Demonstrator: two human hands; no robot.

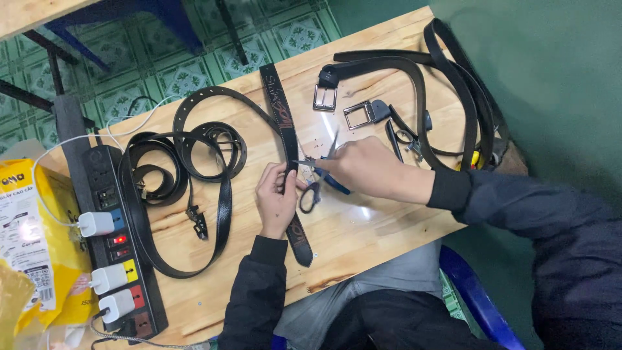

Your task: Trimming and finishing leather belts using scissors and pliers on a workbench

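A black belt (283, 110) with reddish printed markings lies across the wooden table (363, 227), running from the far edge toward me. My left hand (275, 198) pinches this belt near its middle. My right hand (363, 167) is closed on a pair of scissors (319, 183) with blue-and-black handles, blades at the belt just beside my left fingers. Tiny punched scraps dot the wood near the scissors.
Several black belts coil at the left (188, 175) and loop at the far right (447, 91), with two metal buckles (325, 97) (359, 115). A black power strip (116, 240) with white chargers lies at the left, beside a yellow bag (32, 240).
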